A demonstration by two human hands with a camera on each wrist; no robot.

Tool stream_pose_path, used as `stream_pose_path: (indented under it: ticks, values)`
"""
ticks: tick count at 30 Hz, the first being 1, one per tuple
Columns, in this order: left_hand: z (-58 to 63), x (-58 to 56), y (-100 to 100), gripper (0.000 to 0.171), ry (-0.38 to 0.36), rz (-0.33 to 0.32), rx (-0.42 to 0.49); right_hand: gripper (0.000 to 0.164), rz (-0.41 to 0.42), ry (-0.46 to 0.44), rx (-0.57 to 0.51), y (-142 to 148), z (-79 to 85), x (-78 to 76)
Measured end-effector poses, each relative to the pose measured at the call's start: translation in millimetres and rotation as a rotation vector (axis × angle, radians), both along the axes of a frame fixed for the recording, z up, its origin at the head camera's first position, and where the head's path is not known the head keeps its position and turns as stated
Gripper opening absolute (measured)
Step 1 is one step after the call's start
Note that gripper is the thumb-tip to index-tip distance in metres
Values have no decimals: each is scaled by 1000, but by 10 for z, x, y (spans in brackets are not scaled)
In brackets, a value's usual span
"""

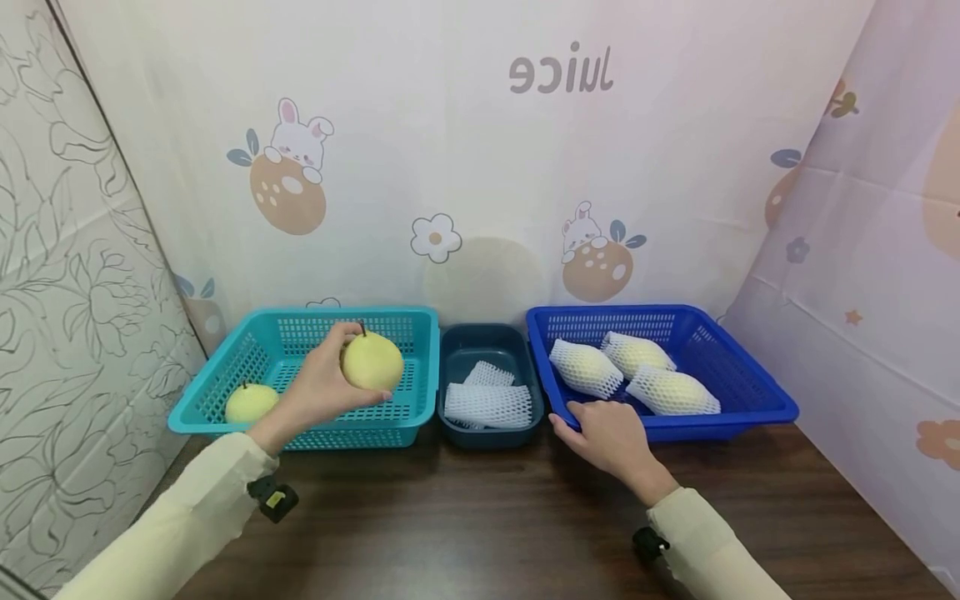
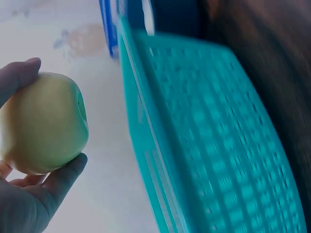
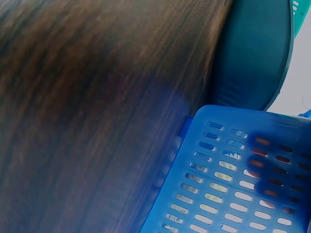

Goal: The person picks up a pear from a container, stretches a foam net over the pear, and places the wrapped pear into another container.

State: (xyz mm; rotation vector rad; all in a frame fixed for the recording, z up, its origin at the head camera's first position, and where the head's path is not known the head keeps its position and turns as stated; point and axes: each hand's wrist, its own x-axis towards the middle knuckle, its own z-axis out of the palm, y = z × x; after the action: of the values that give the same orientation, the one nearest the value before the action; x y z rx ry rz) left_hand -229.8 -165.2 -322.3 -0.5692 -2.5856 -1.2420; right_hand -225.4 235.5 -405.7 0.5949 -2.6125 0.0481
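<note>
My left hand [image 1: 322,383] holds a yellow pear [image 1: 372,362] between thumb and fingers, above the teal basket [image 1: 187,410]. Its stem points up. In the left wrist view, the pear [image 2: 46,124] is clear of the basket wall [image 2: 146,131]. Another pear [image 1: 251,403] lies in that basket's left part. My right hand [image 1: 611,437] grips the rim of the blue basket [image 1: 750,406] at its near left corner; through the wall's holes in the right wrist view, parts of fingers show. Several pears in white foam nets [image 1: 587,368] lie in this blue basket.
Between the two baskets stands a dark teal bin [image 1: 491,437] with white foam net sleeves [image 1: 489,405] inside. All three containers sit on a dark wooden table [image 1: 450,517]. A printed curtain [image 1: 480,167] hangs directly behind them, and walls close off both sides.
</note>
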Motion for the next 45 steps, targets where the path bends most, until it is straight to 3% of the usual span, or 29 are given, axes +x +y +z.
stream_pose_path:
  ticks: [8, 21, 34, 45]
  values:
    - [-61, 229, 383, 89, 6, -119, 28, 42, 9, 28, -7, 2, -13, -5]
    - [-433, 410, 799, 84, -44, -329, 54, 42, 13, 35, -1, 1, -8, -10]
    - [-913, 414, 1053, 81, -163, -439, -38, 44, 2, 25, 5, -5, -11, -12]
    - [-1095, 393, 1128, 83, -159, -491, -132, 43, 10, 58, 0, 2, -19, -34]
